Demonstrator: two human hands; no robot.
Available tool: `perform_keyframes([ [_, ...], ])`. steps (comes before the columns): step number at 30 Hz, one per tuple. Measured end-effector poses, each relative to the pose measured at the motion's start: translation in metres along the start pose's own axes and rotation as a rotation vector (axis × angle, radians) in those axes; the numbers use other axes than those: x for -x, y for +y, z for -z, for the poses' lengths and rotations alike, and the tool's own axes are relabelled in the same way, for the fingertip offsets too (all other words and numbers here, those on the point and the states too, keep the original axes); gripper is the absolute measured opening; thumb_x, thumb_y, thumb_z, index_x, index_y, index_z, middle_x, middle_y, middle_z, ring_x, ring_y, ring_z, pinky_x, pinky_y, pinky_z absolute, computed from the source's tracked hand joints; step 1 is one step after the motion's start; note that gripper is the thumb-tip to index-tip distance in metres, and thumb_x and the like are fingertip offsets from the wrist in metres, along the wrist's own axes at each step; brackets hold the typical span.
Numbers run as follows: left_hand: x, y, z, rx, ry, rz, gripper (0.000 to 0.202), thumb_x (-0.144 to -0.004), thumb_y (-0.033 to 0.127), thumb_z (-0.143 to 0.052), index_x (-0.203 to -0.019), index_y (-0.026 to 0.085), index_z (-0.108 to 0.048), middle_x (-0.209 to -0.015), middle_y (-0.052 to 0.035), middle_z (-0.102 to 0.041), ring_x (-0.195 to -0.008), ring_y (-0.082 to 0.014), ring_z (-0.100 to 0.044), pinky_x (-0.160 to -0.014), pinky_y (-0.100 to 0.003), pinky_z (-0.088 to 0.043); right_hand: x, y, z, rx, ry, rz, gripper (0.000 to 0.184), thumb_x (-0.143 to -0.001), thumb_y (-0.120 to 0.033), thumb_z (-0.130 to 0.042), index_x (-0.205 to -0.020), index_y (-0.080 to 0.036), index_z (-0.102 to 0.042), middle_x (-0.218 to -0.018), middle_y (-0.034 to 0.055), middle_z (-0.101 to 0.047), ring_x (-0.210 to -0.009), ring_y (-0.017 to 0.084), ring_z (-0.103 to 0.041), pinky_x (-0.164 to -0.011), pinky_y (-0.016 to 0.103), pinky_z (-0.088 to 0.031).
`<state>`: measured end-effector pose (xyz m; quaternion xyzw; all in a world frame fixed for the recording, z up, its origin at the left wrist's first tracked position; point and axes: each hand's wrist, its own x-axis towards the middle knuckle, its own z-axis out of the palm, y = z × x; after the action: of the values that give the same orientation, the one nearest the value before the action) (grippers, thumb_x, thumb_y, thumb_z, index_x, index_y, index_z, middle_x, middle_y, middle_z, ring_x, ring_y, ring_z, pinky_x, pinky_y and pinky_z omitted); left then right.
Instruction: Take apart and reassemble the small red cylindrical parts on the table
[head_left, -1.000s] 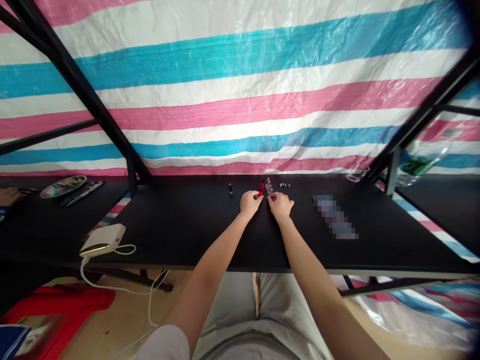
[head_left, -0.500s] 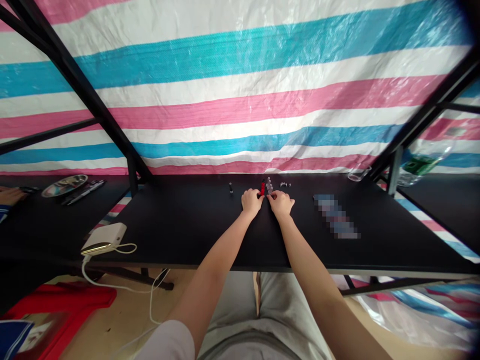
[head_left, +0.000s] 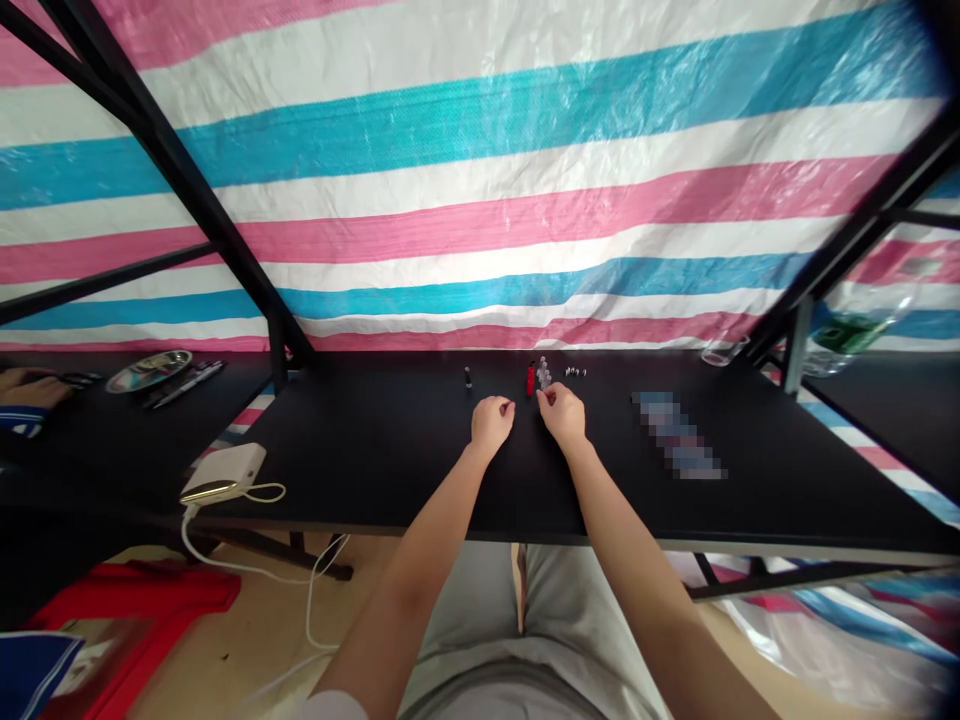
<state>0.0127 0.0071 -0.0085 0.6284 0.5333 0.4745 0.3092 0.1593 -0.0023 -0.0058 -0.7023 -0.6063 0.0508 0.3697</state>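
A short line of small red pieces [head_left: 530, 379] lies on the black table, with some black at its far end. Right beside it is a cluster of small clear, greyish pieces [head_left: 543, 370]. My left hand [head_left: 492, 423] is closed, fingers curled, nearer to me and left of the red pieces, apart from them; I see nothing in it. With finger and thumb pinched together, my right hand [head_left: 563, 413] is at the near end of the clear pieces. Its fingers hide whether it grips one.
A small black piece [head_left: 468, 378] lies left, several shiny bits [head_left: 576, 372] right. A pixelated strip [head_left: 679, 437], a clear cup [head_left: 724, 349] and a white device with a cable [head_left: 225, 472] are on the table. Another person's hand [head_left: 34, 388] is far left, near a metal plate [head_left: 150, 370].
My left hand has drawn back toward me and left, away from the red pieces, which now show fully. My right hand stays by the clear pieces. The view has shifted slightly.
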Motion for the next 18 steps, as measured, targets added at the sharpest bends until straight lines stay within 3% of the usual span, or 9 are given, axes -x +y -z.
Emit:
perform_keyframes([
  [3,-0.004,-0.004,0.008,0.133,0.2,0.072,0.005,-0.069,0.023,-0.062,-0.07,0.018,-0.06,-0.073,-0.0039,-0.056,-0.074,-0.0155,-0.053,-0.075,-0.027,-0.04,0.004,-0.01,0.001,-0.134,-0.001,0.133,0.025,-0.082,-0.039,-0.042,-0.073,-0.02,-0.054,-0.065,0.0016,-0.056,-0.06,0.014,-0.051,-0.059,0.025,-0.036],
  [6,-0.013,-0.007,0.013,0.342,0.381,0.217,0.032,-0.068,0.019,-0.063,-0.099,0.02,-0.054,-0.11,-0.0075,-0.053,-0.078,-0.011,-0.056,-0.07,-0.023,-0.044,0.01,-0.019,0.002,-0.205,-0.037,0.218,0.026,-0.083,-0.04,-0.04,-0.074,-0.021,-0.054,-0.065,0.0011,-0.055,-0.058,0.013,-0.05,-0.058,0.023,-0.037],
  [10,-0.022,-0.006,0.019,0.714,0.29,0.36,0.069,-0.066,0.01,-0.065,-0.125,0.03,-0.034,-0.143,-0.0094,-0.021,-0.092,-0.0126,-0.059,-0.069,-0.021,-0.048,0.013,-0.024,0.003,-0.244,-0.085,0.271,0.026,-0.083,-0.04,-0.04,-0.074,-0.021,-0.055,-0.064,0.0006,-0.054,-0.056,0.012,-0.049,-0.058,0.023,-0.038],
  [13,-0.026,-0.004,0.021,0.881,0.224,0.384,0.074,-0.068,0.003,-0.062,-0.128,0.032,-0.031,-0.145,-0.0082,-0.02,-0.104,-0.0141,-0.056,-0.077,-0.021,-0.048,0.013,-0.024,0.003,-0.246,-0.106,0.269,0.027,-0.083,-0.041,-0.04,-0.075,-0.02,-0.055,-0.064,0.0003,-0.054,-0.055,0.012,-0.047,-0.058,0.023,-0.039],
  [15,-0.027,-0.004,0.022,0.935,0.218,0.397,0.065,-0.068,0.0,-0.062,-0.122,0.028,-0.04,-0.138,-0.0075,-0.036,-0.108,-0.0133,-0.054,-0.081,-0.02,-0.047,0.012,-0.024,0.003,-0.245,-0.115,0.264,0.027,-0.083,-0.042,-0.04,-0.075,-0.02,-0.055,-0.064,0.0003,-0.053,-0.055,0.012,-0.048,-0.058,0.023,-0.039],
  [18,-0.026,-0.004,0.024,0.964,0.243,0.398,0.038,-0.068,0.005,-0.065,-0.102,0.018,-0.056,-0.112,-0.0071,-0.059,-0.102,-0.0128,-0.058,-0.085,-0.022,-0.046,0.013,-0.023,0.002,-0.254,-0.111,0.269,0.027,-0.083,-0.041,-0.039,-0.075,-0.021,-0.055,-0.065,0.0002,-0.054,-0.057,0.012,-0.049,-0.059,0.023,-0.039],
])
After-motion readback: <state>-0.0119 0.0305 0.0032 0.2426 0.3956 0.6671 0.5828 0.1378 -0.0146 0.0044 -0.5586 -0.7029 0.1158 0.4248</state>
